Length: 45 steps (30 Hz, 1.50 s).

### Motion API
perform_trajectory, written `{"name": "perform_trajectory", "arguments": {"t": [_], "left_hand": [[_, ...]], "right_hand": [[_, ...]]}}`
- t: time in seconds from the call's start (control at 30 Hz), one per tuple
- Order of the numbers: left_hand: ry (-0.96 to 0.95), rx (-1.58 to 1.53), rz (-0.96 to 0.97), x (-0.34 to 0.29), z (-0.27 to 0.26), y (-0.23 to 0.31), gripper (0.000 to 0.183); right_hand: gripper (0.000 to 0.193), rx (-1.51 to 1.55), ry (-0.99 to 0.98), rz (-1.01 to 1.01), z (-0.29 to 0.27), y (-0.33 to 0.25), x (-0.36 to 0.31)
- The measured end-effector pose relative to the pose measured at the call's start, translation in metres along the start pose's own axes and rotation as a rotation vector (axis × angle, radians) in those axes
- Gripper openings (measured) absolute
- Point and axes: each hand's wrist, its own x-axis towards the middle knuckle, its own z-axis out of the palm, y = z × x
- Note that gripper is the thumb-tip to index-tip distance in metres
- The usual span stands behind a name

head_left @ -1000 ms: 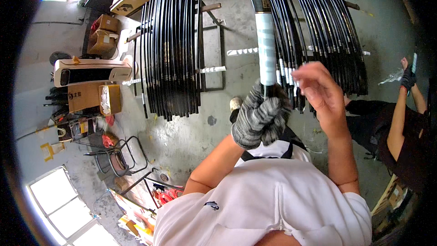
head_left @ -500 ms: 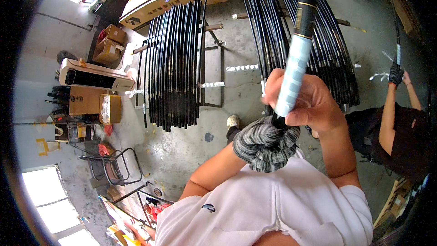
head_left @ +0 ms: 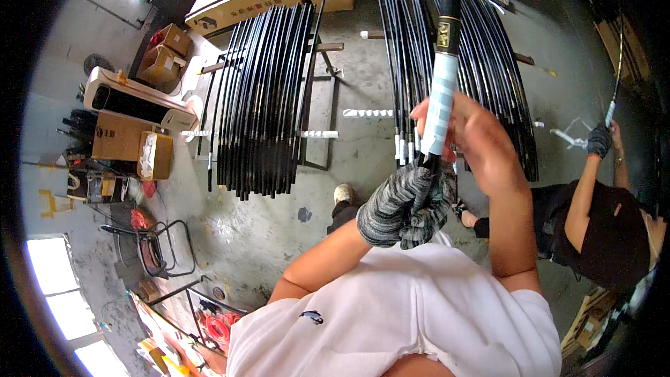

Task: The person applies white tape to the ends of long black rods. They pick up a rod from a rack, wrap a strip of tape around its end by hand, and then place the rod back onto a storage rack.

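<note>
A black fishing rod (head_left: 449, 0) with a gold-marked band stands up in front of me, running out past the top edge. Pale blue-white striped wrapping (head_left: 440, 94) covers its lower part. My left hand (head_left: 405, 209), in a grey and black striped knit glove, is closed around the rod just below that wrapping. Bare and somewhat blurred, my right hand (head_left: 481, 136) curls behind the wrapped part, its fingertips showing on the rod's left side. Its thumb is hard to make out.
Rows of black rods lie on a left rack (head_left: 265, 98) and a right rack (head_left: 488, 77). At the right, a co-worker (head_left: 600, 216) holds another rod (head_left: 617, 70). Cardboard boxes (head_left: 244, 3), a white appliance (head_left: 139, 101) and a chair (head_left: 157, 248) stand along the left.
The rod has tilted more upright. My right hand has shifted further behind the wrapping, and my left gloved hand has turned on the rod. The view has moved slightly.
</note>
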Motion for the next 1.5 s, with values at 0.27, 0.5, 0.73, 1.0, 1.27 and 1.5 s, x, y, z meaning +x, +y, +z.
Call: {"name": "perform_trajectory", "arguments": {"t": [0.27, 0.5, 0.73, 1.0, 1.27, 1.5], "left_hand": [[0.265, 0.294, 0.274, -0.015, 0.026, 0.028, 0.015], [0.247, 0.696, 0.654, -0.029, -0.015, 0.044, 0.021], [0.282, 0.799, 0.750, -0.041, -0.041, 0.066, 0.022], [0.421, 0.651, 0.642, -0.031, -0.086, 0.113, 0.041], [0.693, 0.714, 0.576, -0.021, -0.124, 0.177, 0.026], [0.266, 0.262, 0.551, -0.026, -0.089, 0.214, 0.016]], "right_hand": [[0.025, -0.346, 0.178, 0.016, 0.031, 0.014, 0.025], [0.025, -1.173, 0.139, -0.197, 0.064, 0.006, 0.032], [0.020, -1.400, 0.089, -0.369, 0.103, 0.029, 0.054], [0.016, -1.317, -0.045, -0.224, 0.136, 0.004, 0.079], [0.014, -1.412, 0.283, -0.344, 0.131, -0.104, 0.062], [0.009, -1.735, 0.329, -0.010, 0.140, -0.139, 0.044]]}}
